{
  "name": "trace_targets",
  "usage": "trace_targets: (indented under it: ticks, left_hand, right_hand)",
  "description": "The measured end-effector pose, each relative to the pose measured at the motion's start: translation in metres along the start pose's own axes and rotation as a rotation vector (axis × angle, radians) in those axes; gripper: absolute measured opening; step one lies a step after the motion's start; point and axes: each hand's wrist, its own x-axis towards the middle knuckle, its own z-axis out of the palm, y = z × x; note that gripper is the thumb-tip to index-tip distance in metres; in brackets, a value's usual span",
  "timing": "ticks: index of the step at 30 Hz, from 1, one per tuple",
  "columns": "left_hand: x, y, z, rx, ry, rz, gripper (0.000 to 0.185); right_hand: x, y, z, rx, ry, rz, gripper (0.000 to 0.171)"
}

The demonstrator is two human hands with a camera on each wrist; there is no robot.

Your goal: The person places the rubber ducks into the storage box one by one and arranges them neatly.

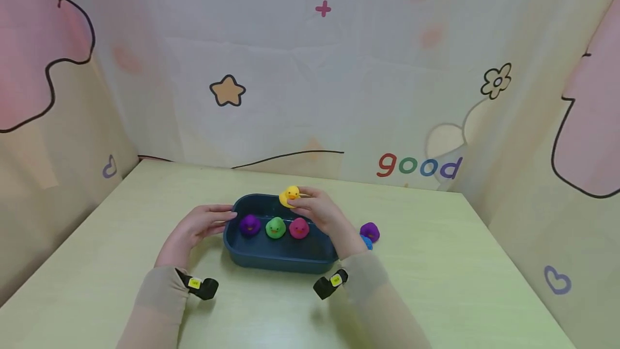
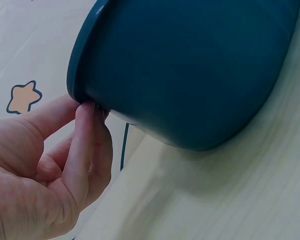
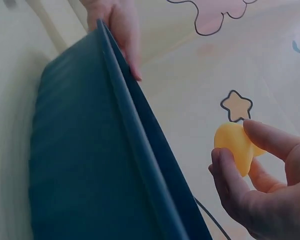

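A dark blue oblong plastic basin [image 1: 278, 264] stands on the table. Inside it sit a purple rubber duck [image 1: 250, 225], a green rubber duck [image 1: 275, 228] and a pink rubber duck [image 1: 298, 228], side by side. My left hand [image 1: 205, 221] grips the basin's left rim, with a finger over the edge and others against the outside, as the left wrist view [image 2: 55, 170] shows. Above the basin's far edge, my right hand [image 1: 315, 208] pinches a yellow rubber duck [image 3: 233, 145] between thumb and fingers.
On the table right of the basin lie another purple rubber duck [image 1: 370, 231] and a blue toy [image 1: 366, 242], partly hidden by my right forearm. A printed curtain [image 1: 271, 123] hangs behind the pale table [image 1: 436, 284] and along both sides.
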Motion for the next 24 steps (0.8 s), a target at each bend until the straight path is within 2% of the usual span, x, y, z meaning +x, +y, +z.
trace_targets:
  ticks: [8,15,24]
  left_hand:
    - [0.004,0.000,0.004,-0.001,0.009,-0.019,0.062]
    - [0.003,0.002,0.004,0.019,0.037,-0.051,0.061]
    - [0.002,0.004,0.003,0.055,0.063,-0.085,0.059]
  right_hand:
    - [-0.001,0.009,0.025,-0.058,-0.073,0.041,0.044]
    - [-0.002,0.020,0.045,-0.194,-0.138,0.033,0.041]
    - [-0.005,0.028,0.062,-0.249,-0.180,0.037,0.041]
